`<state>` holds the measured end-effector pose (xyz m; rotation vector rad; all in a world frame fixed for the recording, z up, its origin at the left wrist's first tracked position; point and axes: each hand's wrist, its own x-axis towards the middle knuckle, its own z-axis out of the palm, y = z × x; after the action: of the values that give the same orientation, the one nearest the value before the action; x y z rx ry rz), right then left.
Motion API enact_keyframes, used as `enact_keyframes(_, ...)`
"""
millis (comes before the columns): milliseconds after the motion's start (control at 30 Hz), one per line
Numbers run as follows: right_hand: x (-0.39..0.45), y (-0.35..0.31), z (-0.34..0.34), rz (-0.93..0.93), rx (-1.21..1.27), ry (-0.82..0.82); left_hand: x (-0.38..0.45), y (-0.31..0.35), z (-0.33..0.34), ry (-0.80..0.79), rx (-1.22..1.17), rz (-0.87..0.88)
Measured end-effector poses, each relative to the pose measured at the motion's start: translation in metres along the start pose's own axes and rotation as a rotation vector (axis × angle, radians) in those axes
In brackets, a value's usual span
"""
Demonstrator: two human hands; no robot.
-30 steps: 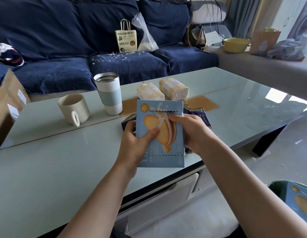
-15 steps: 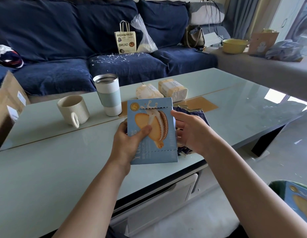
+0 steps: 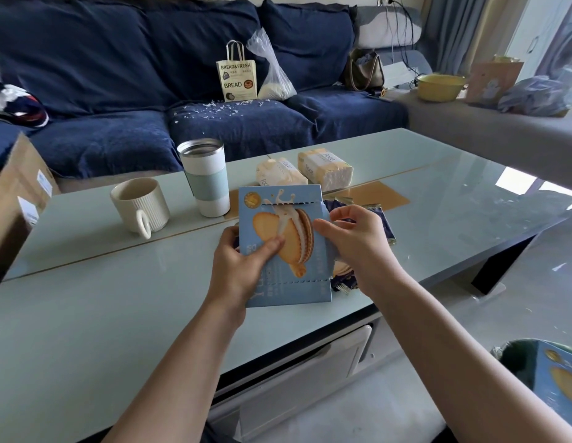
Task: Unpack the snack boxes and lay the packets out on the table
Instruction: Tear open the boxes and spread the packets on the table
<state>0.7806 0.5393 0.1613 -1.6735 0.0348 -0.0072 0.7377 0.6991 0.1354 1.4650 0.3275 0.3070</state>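
Left hand [image 3: 238, 270] grips the blue snack box [image 3: 283, 247] upright above the glass table [image 3: 86, 314], thumb across its front. Right hand [image 3: 355, 247] pinches what looks like the torn side strip; dark packets [image 3: 379, 223] lie just behind.

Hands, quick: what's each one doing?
Left hand: grips the light-blue cardboard biscuit box.
Right hand: fingers pinch the box's torn right edge.

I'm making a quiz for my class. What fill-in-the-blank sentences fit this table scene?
1. The left hand grips the ____ biscuit box.
2. The ribbed mug stands to the ____ of the tumbler.
3. The paper bag on the sofa reads BREAD & ____.
4. The right hand pinches the box's ____ edge.

Missing: blue; left; FRESH; right
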Motion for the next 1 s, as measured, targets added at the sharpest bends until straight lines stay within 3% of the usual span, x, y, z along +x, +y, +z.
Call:
enact_keyframes(233, -0.0057, -0.0031, 0.0026, -0.179, -0.247, 0.137, -0.0018, 0.0012, 0.0009, -0.003, 0.0, -0.021)
enact_keyframes(433, -0.0081, -0.0031, 0.006, -0.287, -0.24, 0.117, -0.001, 0.0023, -0.0029, 0.043, 0.023, 0.023)
enact_keyframes(700, -0.0003, 0.0008, 0.0027, -0.145, -0.111, 0.046, 0.0034, -0.0001, -0.0063, 0.1, 0.079, 0.028)
enact_keyframes(1000, 0.0015, 0.0058, -0.0035, 0.021, -0.256, -0.068, 0.0002, -0.0059, 0.0004, 0.096, 0.159, 0.112)
